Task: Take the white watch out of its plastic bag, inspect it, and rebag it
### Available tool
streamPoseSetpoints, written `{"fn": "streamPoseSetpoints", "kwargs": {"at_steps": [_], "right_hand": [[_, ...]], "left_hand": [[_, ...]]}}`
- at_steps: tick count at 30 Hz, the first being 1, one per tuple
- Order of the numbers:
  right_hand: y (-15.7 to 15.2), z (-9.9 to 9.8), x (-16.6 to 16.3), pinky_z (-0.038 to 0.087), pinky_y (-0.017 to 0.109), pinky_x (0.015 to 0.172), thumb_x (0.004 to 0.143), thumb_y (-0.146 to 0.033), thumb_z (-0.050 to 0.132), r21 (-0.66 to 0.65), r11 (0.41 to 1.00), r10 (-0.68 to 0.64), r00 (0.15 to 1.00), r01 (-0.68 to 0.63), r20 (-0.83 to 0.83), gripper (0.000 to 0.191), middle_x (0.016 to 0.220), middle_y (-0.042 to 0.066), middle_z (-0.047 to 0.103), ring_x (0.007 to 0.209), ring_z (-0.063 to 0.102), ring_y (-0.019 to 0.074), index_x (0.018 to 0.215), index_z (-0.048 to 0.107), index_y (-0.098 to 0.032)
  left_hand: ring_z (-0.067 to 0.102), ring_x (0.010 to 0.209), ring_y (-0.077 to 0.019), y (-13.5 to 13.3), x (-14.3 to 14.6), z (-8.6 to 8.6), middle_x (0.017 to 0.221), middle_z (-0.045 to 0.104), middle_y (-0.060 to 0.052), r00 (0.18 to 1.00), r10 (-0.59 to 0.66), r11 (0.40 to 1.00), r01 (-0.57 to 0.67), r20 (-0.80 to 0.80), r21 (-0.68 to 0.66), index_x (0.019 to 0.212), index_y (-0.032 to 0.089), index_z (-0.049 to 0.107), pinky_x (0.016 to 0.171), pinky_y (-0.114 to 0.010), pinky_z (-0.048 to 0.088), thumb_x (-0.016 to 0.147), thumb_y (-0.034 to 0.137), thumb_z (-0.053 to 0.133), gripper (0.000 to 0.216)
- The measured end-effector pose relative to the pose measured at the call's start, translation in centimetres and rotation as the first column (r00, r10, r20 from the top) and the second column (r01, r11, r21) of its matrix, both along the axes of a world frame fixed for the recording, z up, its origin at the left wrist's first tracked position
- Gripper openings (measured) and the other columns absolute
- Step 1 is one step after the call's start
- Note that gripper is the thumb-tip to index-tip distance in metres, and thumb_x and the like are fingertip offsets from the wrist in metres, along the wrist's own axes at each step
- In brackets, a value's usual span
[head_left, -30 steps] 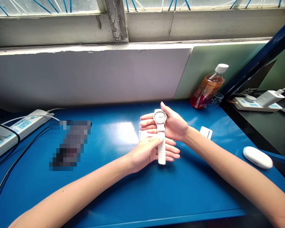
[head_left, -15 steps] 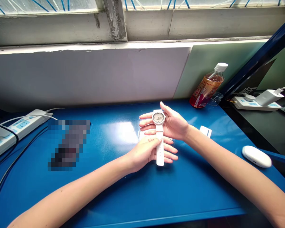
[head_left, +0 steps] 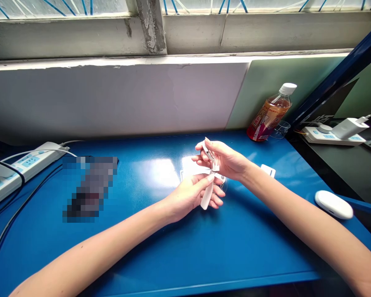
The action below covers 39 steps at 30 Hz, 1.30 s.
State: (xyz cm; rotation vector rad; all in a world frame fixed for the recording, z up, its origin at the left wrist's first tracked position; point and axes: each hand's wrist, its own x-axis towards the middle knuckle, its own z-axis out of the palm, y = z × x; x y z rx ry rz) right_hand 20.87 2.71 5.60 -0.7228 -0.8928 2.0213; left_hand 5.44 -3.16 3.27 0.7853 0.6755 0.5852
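Observation:
A white wristwatch (head_left: 207, 197) is held between my two hands above the blue table (head_left: 160, 255). Its case is tilted edge-on, so the dial does not show. My left hand (head_left: 193, 192) pinches the strap, thumb on top, and the strap's free end hangs below the thumb. Around the case end, the fingers of my right hand (head_left: 224, 159) are curled, holding the watch near its upper side. Under the hands, a white item with a beaded chain (head_left: 221, 185) lies partly hidden on the table.
A power strip (head_left: 27, 163) with cables and a pixelated dark object (head_left: 94, 185) lie at left. At the back right stand a drink bottle (head_left: 270, 113) and a clear cup (head_left: 280, 129). On the right are a white card-like piece (head_left: 268, 170), a white mouse (head_left: 334, 204) and another power strip (head_left: 334, 135).
The watch has turned from face-up to edge-on, hiding its dial. My right hand's fingers have curled in from an open palm to grip the case; the left hand still pinches the strap.

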Motion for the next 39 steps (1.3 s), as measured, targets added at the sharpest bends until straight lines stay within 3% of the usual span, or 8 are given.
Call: {"fn": "streamPoseSetpoints", "kwargs": {"at_steps": [3, 6, 11, 14, 17, 27, 39], "right_hand": [[0.1, -0.1, -0.3, 0.056, 0.024, 0.078, 0.087, -0.038, 0.075, 0.018, 0.994, -0.110, 0.994, 0.109, 0.018, 0.025, 0.064, 0.000, 0.070, 0.075, 0.073, 0.0140, 0.074, 0.071, -0.017], [0.0, 0.0, -0.5, 0.057, 0.025, 0.077, 0.091, -0.037, 0.071, 0.014, 0.988, -0.156, 0.988, 0.156, -0.011, 0.023, 0.070, 0.002, 0.074, 0.072, 0.072, 0.0134, 0.080, 0.073, -0.017], [-0.5, -0.1, -0.5, 0.057, 0.036, 0.089, 0.093, -0.038, 0.065, 0.016, 0.998, 0.053, 0.998, -0.052, -0.039, 0.025, 0.092, 0.008, 0.079, 0.087, 0.074, 0.0194, 0.099, 0.074, -0.015], [-0.8, -0.4, -0.3, 0.052, 0.037, 0.101, 0.086, -0.024, 0.073, 0.108, 0.985, 0.146, 0.986, -0.138, -0.077, 0.029, 0.109, 0.009, 0.078, 0.103, 0.073, 0.0208, 0.114, 0.072, -0.016], [-0.7, -0.8, -0.2, 0.052, 0.034, 0.102, 0.085, -0.013, 0.071, 0.149, 0.974, 0.190, 0.976, -0.173, -0.105, 0.034, 0.117, 0.009, 0.076, 0.110, 0.071, 0.0206, 0.118, 0.071, -0.017], [-0.2, -1.0, 0.0, 0.060, 0.027, 0.088, 0.083, -0.003, 0.066, 0.058, 0.968, 0.251, 0.956, -0.245, -0.151, 0.034, 0.112, 0.008, 0.077, 0.101, 0.075, 0.0196, 0.115, 0.071, -0.013], [-0.3, -0.6, 0.4, 0.054, 0.039, 0.101, 0.091, -0.024, 0.066, 0.109, 0.958, 0.277, 0.953, -0.264, -0.123, 0.033, 0.117, 0.010, 0.075, 0.108, 0.072, 0.0231, 0.123, 0.066, -0.014]], "left_hand": [[0.071, 0.071, -0.0163, -0.1, 0.0, 0.0, 0.087, 0.073, -0.010, 1.000, 0.000, 1.000, 0.000, 0.012, 0.013, 0.106, 0.010, 0.066, 0.072, -0.028, 0.057, 0.078, 0.050, 0.082, 0.051], [0.074, 0.077, -0.0210, -0.1, -0.1, -0.1, 0.090, 0.075, -0.014, 0.997, -0.021, 1.000, 0.023, 0.071, -0.022, 0.110, 0.009, 0.065, 0.077, -0.033, 0.058, 0.081, 0.052, 0.079, 0.054], [0.075, 0.075, -0.0226, 0.0, -0.3, -0.4, 0.086, 0.075, -0.015, 0.993, -0.021, 0.999, 0.024, 0.114, -0.022, 0.105, 0.006, 0.067, 0.074, -0.034, 0.059, 0.088, 0.049, 0.072, 0.046], [0.074, 0.071, -0.0225, 0.1, -0.3, -0.4, 0.082, 0.075, -0.014, 0.993, -0.027, 1.000, 0.028, 0.114, -0.008, 0.101, 0.006, 0.067, 0.071, -0.034, 0.059, 0.090, 0.050, 0.070, 0.045], [0.074, 0.071, -0.0226, 0.1, -0.2, -0.4, 0.082, 0.074, -0.014, 0.993, -0.033, 0.999, 0.034, 0.113, -0.007, 0.101, 0.006, 0.066, 0.071, -0.035, 0.060, 0.089, 0.050, 0.070, 0.046], [0.075, 0.089, -0.0279, -0.4, -0.4, -0.3, 0.100, 0.075, -0.019, 0.997, -0.077, 0.995, 0.076, 0.006, 0.056, 0.106, 0.008, 0.069, 0.085, -0.042, 0.057, 0.090, 0.051, 0.069, 0.046], [0.074, 0.095, -0.0290, 0.2, -0.7, 0.5, 0.108, 0.074, -0.023, 0.997, -0.071, 0.997, 0.071, -0.006, -0.018, 0.110, 0.005, 0.070, 0.093, -0.045, 0.055, 0.090, 0.045, 0.071, 0.044]]}}
